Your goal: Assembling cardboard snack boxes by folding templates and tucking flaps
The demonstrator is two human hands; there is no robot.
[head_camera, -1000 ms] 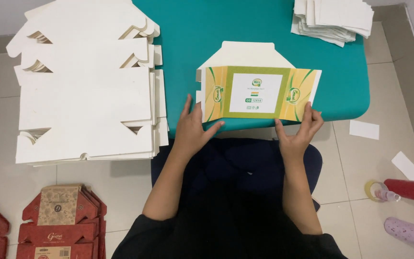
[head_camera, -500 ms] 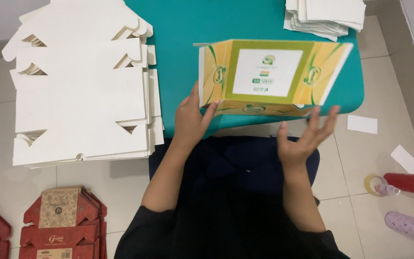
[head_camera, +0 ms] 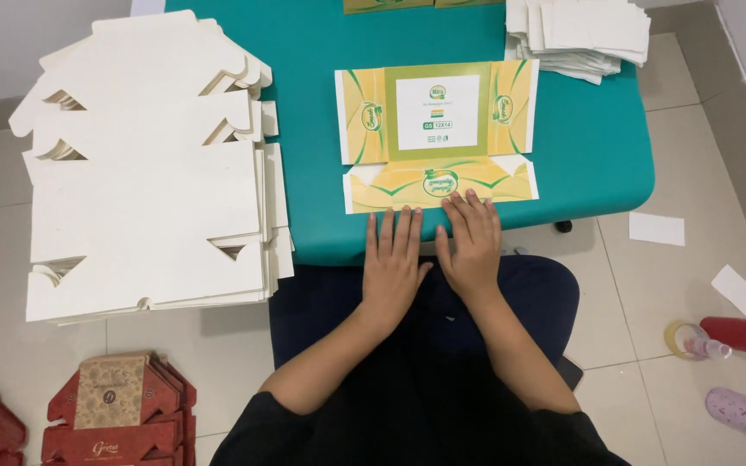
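Yellow-green printed box blank [head_camera: 436, 136] lies flat, printed side up, near the front edge of the teal surface [head_camera: 597, 155]. Left hand [head_camera: 393, 263] and right hand [head_camera: 470, 244] flat, grip released, fingertips apparently touching its lower flap. White blank stack [head_camera: 144, 181] left; smaller white pile [head_camera: 580, 34] behind, right.

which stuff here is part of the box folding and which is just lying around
In hand:
- yellow and green printed carton, flat on the teal table
- left hand and right hand, fingertips at its near flap
- tall stack of white carton blanks
- smaller white stack

Lying about:
- red boxes on the floor
- paper scraps
- tape roll
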